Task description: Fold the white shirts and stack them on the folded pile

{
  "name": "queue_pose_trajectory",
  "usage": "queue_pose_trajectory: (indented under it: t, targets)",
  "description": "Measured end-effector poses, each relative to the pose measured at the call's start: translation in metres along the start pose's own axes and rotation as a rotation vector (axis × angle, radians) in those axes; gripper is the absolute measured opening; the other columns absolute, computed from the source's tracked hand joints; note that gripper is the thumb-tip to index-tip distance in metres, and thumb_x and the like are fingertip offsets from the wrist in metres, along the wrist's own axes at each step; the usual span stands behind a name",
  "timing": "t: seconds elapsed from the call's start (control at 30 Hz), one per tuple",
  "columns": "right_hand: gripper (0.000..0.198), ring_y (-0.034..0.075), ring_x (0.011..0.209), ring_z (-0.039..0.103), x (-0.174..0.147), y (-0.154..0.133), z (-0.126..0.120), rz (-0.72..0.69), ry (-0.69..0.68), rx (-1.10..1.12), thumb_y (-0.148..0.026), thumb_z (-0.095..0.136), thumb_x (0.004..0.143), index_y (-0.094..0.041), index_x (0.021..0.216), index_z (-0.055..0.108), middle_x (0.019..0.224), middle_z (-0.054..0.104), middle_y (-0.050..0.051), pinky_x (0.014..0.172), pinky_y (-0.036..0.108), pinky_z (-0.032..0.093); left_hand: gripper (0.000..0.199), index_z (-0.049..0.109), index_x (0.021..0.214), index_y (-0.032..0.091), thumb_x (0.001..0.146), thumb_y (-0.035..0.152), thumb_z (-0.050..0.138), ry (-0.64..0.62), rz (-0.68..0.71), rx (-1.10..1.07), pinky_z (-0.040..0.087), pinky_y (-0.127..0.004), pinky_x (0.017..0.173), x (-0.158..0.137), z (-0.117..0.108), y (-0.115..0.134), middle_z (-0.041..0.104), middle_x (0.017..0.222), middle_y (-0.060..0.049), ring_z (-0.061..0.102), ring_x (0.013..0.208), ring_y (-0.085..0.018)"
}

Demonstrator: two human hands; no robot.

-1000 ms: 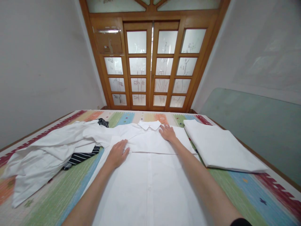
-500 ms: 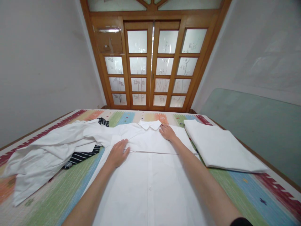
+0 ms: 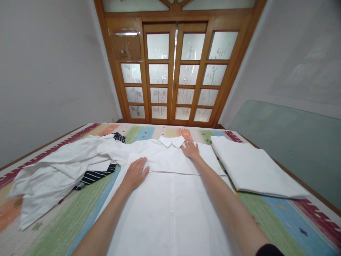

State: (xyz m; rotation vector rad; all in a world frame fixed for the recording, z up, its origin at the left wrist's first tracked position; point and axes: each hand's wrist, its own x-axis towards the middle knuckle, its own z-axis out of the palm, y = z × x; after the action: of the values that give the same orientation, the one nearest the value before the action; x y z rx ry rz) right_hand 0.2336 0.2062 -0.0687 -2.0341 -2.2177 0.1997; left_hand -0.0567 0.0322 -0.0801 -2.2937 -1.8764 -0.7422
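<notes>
A white button-up shirt (image 3: 160, 202) lies front up with its collar at the far end. One sleeve is laid across its chest, below the collar. My left hand (image 3: 137, 173) rests palm down on the left part of that folded sleeve, fingers stretched out. Close to the collar's right side, my right hand (image 3: 190, 149) lies flat on the shirt with its fingers apart. Neither hand grips the cloth. The other sleeve runs out to the left, toward a crumpled white garment (image 3: 61, 160).
Under everything is a striped multicoloured cloth (image 3: 61, 217). A black-and-white striped fabric (image 3: 98, 176) shows beneath the crumpled garment. At right lies a folded white garment (image 3: 255, 170). A greenish panel (image 3: 287, 135) leans by the right wall, and wooden glazed doors (image 3: 173, 78) stand beyond.
My right hand's fingers have spread a little near the collar. My left hand stays in place on the sleeve. The whole view has shifted slightly.
</notes>
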Motion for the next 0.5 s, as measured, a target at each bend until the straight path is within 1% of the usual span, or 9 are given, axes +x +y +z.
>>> queue_pose_trajectory:
  t: [0.1,0.13,0.17,0.2,0.27,0.33,0.37,0.43,0.5]
  targets:
    - [0.069,0.026,0.148,0.009,0.001,0.002,0.006,0.102,0.075,0.017,-0.042,0.017,0.098,0.002,0.151,0.019,0.159,0.014,0.019,0.117,0.046,0.01,0.049,0.054,0.129,0.013,0.093,0.042,0.037,-0.002,0.001,0.01,0.041,-0.043,0.107,0.0,0.001,-0.001,0.06,0.132,-0.014,0.053,0.126,-0.026]
    - [0.068,0.027,0.147,0.011,0.002,0.003,0.008,0.101,0.124,0.03,-0.039,0.017,0.097,0.004,0.15,0.019,0.158,0.015,0.02,0.117,0.045,0.012,0.049,0.054,0.129,0.014,0.093,0.041,0.037,0.002,0.006,0.013,0.041,-0.043,0.107,0.0,0.002,-0.001,0.061,0.132,-0.014,0.053,0.126,-0.026]
    - [0.066,0.028,0.147,0.012,0.003,0.005,0.01,0.056,0.183,0.043,-0.036,0.018,0.097,0.005,0.15,0.02,0.158,0.016,0.021,0.117,0.045,0.013,0.048,0.054,0.129,0.014,0.093,0.041,0.037,0.007,0.013,0.016,0.041,-0.043,0.107,0.0,0.002,-0.001,0.061,0.132,-0.014,0.053,0.126,-0.026]
    - [0.065,0.028,0.147,0.013,0.004,0.006,0.012,-0.037,0.242,0.052,-0.034,0.018,0.097,0.003,0.15,0.022,0.158,0.017,0.02,0.117,0.045,0.014,0.048,0.054,0.129,0.014,0.093,0.041,0.037,0.015,0.018,0.019,0.042,-0.043,0.107,0.0,0.003,-0.002,0.061,0.132,-0.014,0.053,0.126,-0.026]
    - [0.062,0.026,0.147,0.016,0.006,0.009,0.015,-0.301,0.316,0.055,-0.032,0.02,0.097,-0.001,0.15,0.027,0.157,0.022,0.018,0.117,0.046,0.017,0.047,0.054,0.129,0.014,0.093,0.04,0.037,0.024,0.025,0.025,0.042,-0.043,0.106,0.0,0.004,-0.002,0.061,0.132,-0.014,0.053,0.125,-0.026]
    - [0.06,0.026,0.145,0.023,0.008,0.011,0.016,-0.49,0.283,0.042,-0.032,0.022,0.096,-0.003,0.147,0.034,0.154,0.031,0.018,0.117,0.045,0.021,0.047,0.055,0.128,0.014,0.093,0.04,0.037,0.029,0.026,0.026,0.043,-0.044,0.105,0.0,0.004,-0.003,0.061,0.131,-0.014,0.054,0.125,-0.026]
    - [0.059,0.026,0.144,0.026,0.009,0.01,0.016,-0.516,0.238,0.031,-0.032,0.022,0.097,-0.004,0.146,0.037,0.152,0.035,0.018,0.116,0.045,0.023,0.047,0.055,0.128,0.014,0.093,0.04,0.038,0.029,0.027,0.024,0.043,-0.044,0.105,0.0,0.004,-0.003,0.061,0.131,-0.014,0.054,0.125,-0.026]
    - [0.059,0.026,0.144,0.026,0.01,0.009,0.016,-0.475,0.143,-0.006,-0.034,0.021,0.097,-0.003,0.145,0.038,0.152,0.035,0.019,0.116,0.043,0.024,0.046,0.055,0.128,0.015,0.093,0.04,0.038,0.032,0.028,0.019,0.043,-0.043,0.105,0.0,0.004,-0.002,0.061,0.131,-0.013,0.054,0.125,-0.026]
    - [0.062,0.025,0.146,0.021,0.01,0.006,0.014,-0.393,0.078,-0.051,-0.039,0.021,0.098,-0.003,0.148,0.033,0.155,0.027,0.017,0.116,0.042,0.021,0.046,0.055,0.128,0.015,0.093,0.039,0.039,0.032,0.028,0.016,0.043,-0.043,0.106,0.0,0.004,-0.002,0.061,0.131,-0.013,0.054,0.125,-0.025]
